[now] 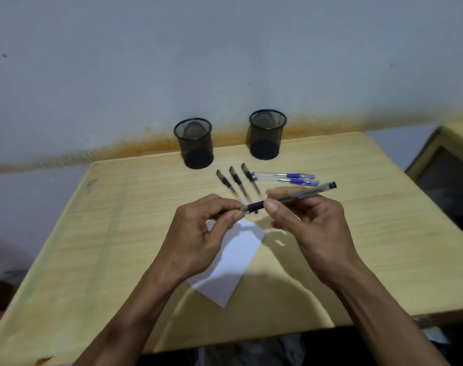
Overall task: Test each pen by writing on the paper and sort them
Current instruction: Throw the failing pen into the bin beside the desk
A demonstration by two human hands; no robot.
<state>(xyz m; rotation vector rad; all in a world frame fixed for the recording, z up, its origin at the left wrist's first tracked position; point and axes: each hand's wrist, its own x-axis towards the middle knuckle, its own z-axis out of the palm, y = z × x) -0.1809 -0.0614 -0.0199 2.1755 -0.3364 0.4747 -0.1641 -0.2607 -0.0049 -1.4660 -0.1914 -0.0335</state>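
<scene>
A black pen [299,194] hangs in the air over the desk, held by both hands. My right hand [307,228] pinches its barrel just behind the black grip. My left hand [198,233] pinches the tip end, where a cap may sit; I cannot tell. Below my hands lies a white paper [233,265]. Three black pens [237,184] lie side by side behind my hands, with two blue pens [286,178] to their right. Two black mesh cups stand at the back, the left cup [194,142] and the right cup [267,134], both look empty.
The wooden desk [119,233] backs onto a pale wall. Another piece of wooden furniture [447,159] stands at the right. The desk's front edge runs just under my forearms.
</scene>
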